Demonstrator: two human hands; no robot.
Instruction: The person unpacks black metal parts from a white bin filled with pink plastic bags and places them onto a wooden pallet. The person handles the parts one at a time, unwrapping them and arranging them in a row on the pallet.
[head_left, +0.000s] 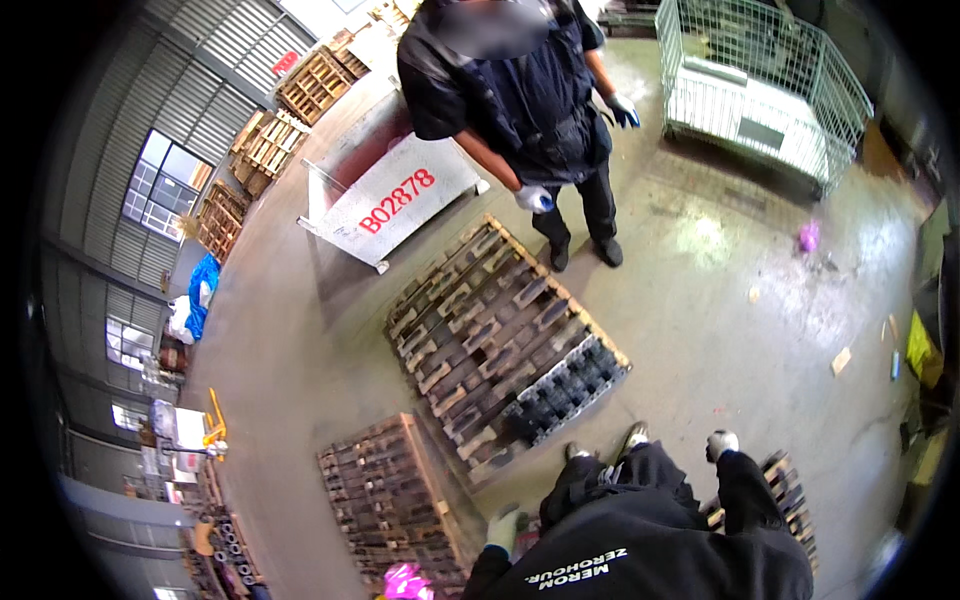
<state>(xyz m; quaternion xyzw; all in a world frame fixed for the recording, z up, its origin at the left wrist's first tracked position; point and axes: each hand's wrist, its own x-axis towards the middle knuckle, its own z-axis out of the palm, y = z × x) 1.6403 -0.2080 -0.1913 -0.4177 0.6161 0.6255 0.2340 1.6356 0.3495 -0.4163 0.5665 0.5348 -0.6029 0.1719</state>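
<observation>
My left hand (pixel 505 528), in a pale work glove, hangs low at my side with its fingers stretched out, near a stack of brown rows (pixel 385 490) edged with wood. My right hand (pixel 721 446), in a white glove, is out to the right above the floor, its fingers curled; no held object shows. In front of my feet lies a wood-edged pallet (pixel 590 327) bearing rows of brown, rusty-looking blocks (pixel 475 320). Along its near right end sits a row of black, notched metal castings (pixel 568 388). Neither hand touches the pallet.
A co-worker (pixel 520 110) in dark clothes and gloves stands beyond the pallet. Left of them is a grey metal bin (pixel 400 200); far right, a wire cage (pixel 770 100). Slatted wood (pixel 790 500) lies beside my right arm. A yellow-handled pallet truck (pixel 214 425) stands far left.
</observation>
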